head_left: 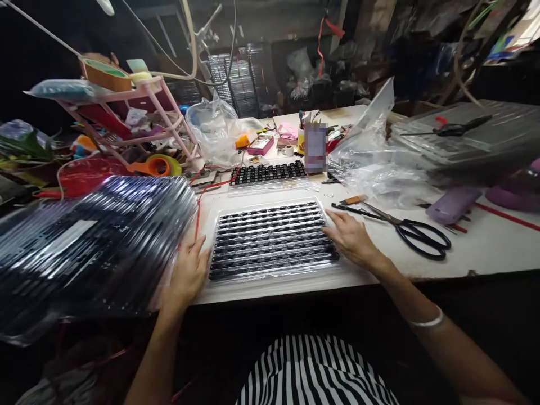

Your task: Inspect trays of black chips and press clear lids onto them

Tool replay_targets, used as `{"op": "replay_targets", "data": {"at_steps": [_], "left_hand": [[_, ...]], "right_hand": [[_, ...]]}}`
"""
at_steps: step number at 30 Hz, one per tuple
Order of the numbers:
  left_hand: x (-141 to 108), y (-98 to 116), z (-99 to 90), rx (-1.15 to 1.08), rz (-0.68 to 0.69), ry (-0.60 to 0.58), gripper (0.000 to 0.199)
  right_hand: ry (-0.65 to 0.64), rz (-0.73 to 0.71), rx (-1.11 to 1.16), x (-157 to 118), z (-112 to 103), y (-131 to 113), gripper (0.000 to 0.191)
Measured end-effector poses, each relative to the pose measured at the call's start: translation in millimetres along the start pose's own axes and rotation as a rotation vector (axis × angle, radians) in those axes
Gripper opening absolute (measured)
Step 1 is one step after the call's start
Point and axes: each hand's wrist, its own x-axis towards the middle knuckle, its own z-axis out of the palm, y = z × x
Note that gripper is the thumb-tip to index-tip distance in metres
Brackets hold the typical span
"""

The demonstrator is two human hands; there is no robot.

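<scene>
A clear plastic tray [270, 275] lies flat on the white table in front of me, filled with rows of black strips [270, 239]. My left hand [190, 273] is at the tray's left edge, its fingers stretched forward and holding nothing; whether the thumb touches the rim I cannot tell. At the right edge, my right hand [352, 237] grips the tray's side, with the thumb over the strip ends and the fingers along the rim. Left of my left hand is a large stack of shiny filled trays [97, 247].
Behind the tray lies a black gridded piece [270, 172]. Large black-handled scissors [422, 236] and an orange cutter [353, 199] lie to the right, near crumpled clear plastic [379, 169]. A pink rack [169, 118] stands back left, with tape rolls [158, 166] near its foot.
</scene>
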Motion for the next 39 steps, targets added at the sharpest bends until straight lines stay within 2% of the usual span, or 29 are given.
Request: {"op": "replay_targets", "data": {"at_steps": [2,4,7,14,19,22,26,32,35,39], "left_hand": [[12.2,13.5,6.5,0.105,0.075,-0.072,0.057],[19.2,28.7,15.4,0.269,0.147,-0.214,0.062],[21.1,44.8,26.7,0.412,0.189,-0.368,0.069],[19.3,44.8,29.9,0.471,0.204,-0.362,0.07],[15.4,42.0,34.4,0.485,0.261,-0.281,0.069],[12.4,38.9,37.9,0.476,0.291,-0.224,0.067],[11.6,34.1,40.7,0.455,0.305,-0.209,0.068],[14.0,34.2,44.6,0.412,0.311,-0.195,0.068],[18.7,22.0,43.8,0.334,0.317,-0.195,0.067],[22.5,-14.7,37.2,0.072,0.35,-0.232,0.062]], "right_hand": [[-0.147,-0.132,-0.089,12.5,5.8,-11.5,0.07],[-0.313,-0.239,-0.12,21.0,12.5,-20.2,0.075],[-0.413,-0.291,-0.135,24.9,20.0,-24.8,0.079],[-0.416,-0.26,-0.129,24.7,14.6,-28.8,0.08],[-0.295,-0.309,-0.096,27.9,26.6,-45.9,0.079],[-0.324,-0.325,-0.131,28.2,35.6,-50.4,0.081],[-0.391,-0.307,-0.137,31.2,31.3,-53.9,0.08],[-0.321,-0.233,-0.158,42.1,35.4,-62.2,0.08],[-0.318,-0.243,-0.155,41.9,40.2,-59.2,0.078],[-0.273,-0.197,-0.158,30.9,33.9,-41.6,0.069]]}}
